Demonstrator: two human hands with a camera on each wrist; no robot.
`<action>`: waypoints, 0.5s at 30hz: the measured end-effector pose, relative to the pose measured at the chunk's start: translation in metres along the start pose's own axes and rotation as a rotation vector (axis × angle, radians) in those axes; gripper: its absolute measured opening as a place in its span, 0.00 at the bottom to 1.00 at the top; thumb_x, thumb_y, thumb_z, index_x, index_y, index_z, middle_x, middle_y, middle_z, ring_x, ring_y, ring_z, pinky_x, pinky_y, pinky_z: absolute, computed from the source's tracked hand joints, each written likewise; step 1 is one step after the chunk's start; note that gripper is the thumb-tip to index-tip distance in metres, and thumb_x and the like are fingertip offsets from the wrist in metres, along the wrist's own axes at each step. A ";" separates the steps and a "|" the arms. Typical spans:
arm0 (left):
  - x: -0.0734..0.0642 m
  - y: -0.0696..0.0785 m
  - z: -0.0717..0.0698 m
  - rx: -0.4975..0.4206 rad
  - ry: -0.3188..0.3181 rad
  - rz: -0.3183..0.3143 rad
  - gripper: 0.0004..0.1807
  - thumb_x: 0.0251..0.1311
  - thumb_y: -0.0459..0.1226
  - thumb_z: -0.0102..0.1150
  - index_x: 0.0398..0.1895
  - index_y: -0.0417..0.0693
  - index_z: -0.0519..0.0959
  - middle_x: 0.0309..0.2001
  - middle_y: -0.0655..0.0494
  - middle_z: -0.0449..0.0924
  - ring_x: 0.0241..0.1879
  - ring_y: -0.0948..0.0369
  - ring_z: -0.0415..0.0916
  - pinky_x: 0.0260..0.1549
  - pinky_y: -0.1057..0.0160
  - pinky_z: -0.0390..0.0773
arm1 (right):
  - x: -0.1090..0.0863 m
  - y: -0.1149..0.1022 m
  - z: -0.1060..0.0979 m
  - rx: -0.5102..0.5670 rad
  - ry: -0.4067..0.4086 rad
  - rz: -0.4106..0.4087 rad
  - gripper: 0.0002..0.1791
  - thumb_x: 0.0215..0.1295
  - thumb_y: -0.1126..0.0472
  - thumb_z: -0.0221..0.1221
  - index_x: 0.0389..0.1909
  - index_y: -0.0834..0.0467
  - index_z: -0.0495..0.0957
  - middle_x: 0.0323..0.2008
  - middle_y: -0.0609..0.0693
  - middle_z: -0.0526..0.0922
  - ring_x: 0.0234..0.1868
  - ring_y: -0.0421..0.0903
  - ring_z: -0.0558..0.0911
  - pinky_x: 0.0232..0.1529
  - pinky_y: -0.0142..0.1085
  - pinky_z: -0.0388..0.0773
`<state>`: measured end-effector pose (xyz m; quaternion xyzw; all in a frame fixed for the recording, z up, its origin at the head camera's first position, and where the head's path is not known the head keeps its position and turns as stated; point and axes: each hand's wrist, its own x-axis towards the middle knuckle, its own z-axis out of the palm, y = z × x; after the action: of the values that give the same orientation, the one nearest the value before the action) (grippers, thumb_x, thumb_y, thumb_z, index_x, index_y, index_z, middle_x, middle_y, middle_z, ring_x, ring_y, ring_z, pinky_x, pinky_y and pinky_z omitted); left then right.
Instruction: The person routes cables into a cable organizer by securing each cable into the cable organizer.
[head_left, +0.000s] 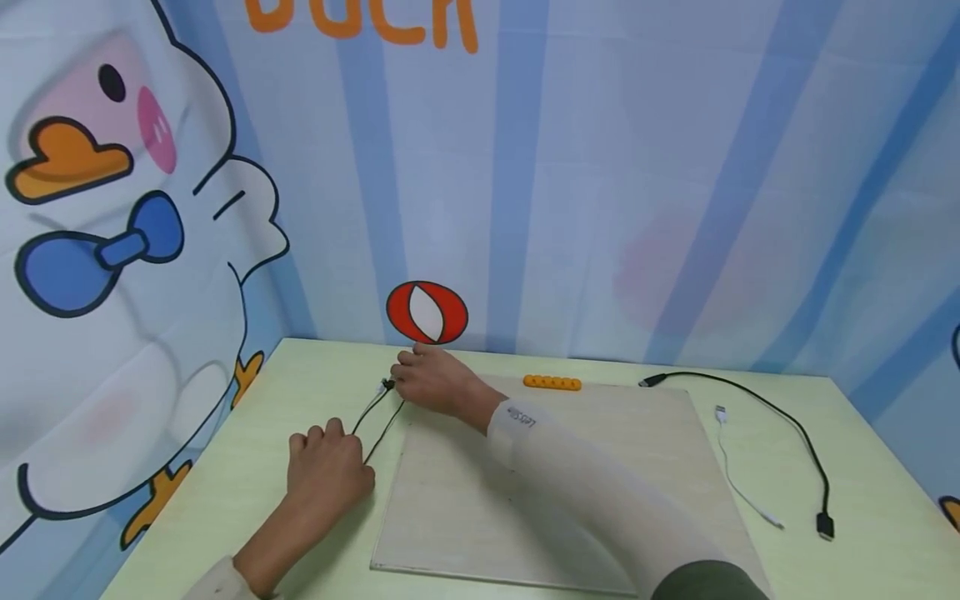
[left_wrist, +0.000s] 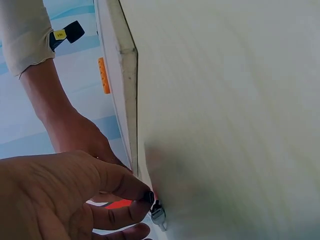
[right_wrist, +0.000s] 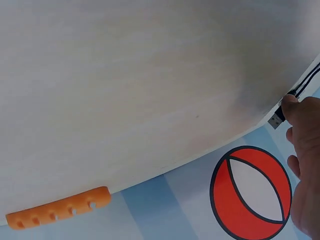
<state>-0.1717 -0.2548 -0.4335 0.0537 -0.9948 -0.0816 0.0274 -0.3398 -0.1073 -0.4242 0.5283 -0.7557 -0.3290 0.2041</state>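
At the left of the table, my left hand pinches a black USB cable. Two strands of it run from this hand to my right hand, farther back beside the board's far left corner. In the right wrist view, the right thumb and fingers pinch the cable just behind its metal-tipped USB plug. The left wrist view has a small black end of the cable between thumb and forefinger of the left hand. A shiny grey connector shows just beyond those fingertips.
A pale board lies mid-table, under the right forearm. An orange cable holder with several slots sits at its far edge. On the right lie another black cable and a short white USB cable. A printed backdrop rises behind.
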 end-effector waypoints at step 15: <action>0.002 0.001 0.000 0.043 0.014 0.040 0.13 0.61 0.33 0.70 0.20 0.45 0.79 0.34 0.46 0.74 0.42 0.43 0.73 0.55 0.38 0.67 | -0.011 0.010 -0.001 0.097 0.056 0.023 0.16 0.86 0.55 0.59 0.60 0.38 0.92 0.60 0.40 0.91 0.62 0.43 0.82 0.69 0.38 0.77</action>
<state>-0.1733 -0.2544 -0.4330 0.0351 -0.9970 -0.0592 0.0348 -0.3414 -0.0950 -0.4157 0.5377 -0.7709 -0.2745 0.2028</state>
